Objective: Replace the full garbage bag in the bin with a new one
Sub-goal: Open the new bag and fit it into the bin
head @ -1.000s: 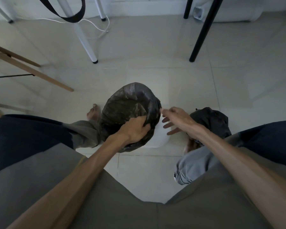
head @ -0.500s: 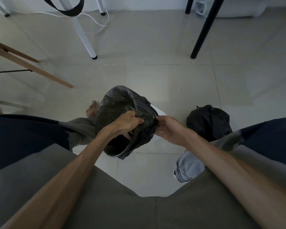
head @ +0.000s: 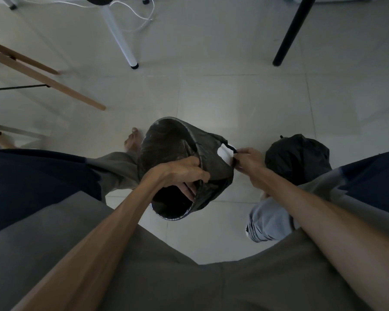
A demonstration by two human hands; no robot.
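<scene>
A new black garbage bag (head: 166,144) is stretched over a small white bin, whose wall (head: 224,153) shows only through a gap on the right. The bag's mouth (head: 173,203) opens toward me. My left hand (head: 177,173) grips the bag's edge at the rim, fingers curled inside. My right hand (head: 245,160) pinches a thin handle loop of the bag and pulls it to the right. The full black garbage bag (head: 298,157) sits tied on the floor to the right, behind my right forearm.
Tiled floor all round. A white table leg (head: 121,39) and a white cable (head: 142,19) are ahead, a black leg (head: 289,34) at the upper right, wooden chair legs (head: 43,79) at the left. My bare foot (head: 133,140) rests left of the bin.
The bin has tipped so its mouth faces me more. My right hand went from open beside the bin to pinching the bag's handle and pulling it right. My left hand kept its grip.
</scene>
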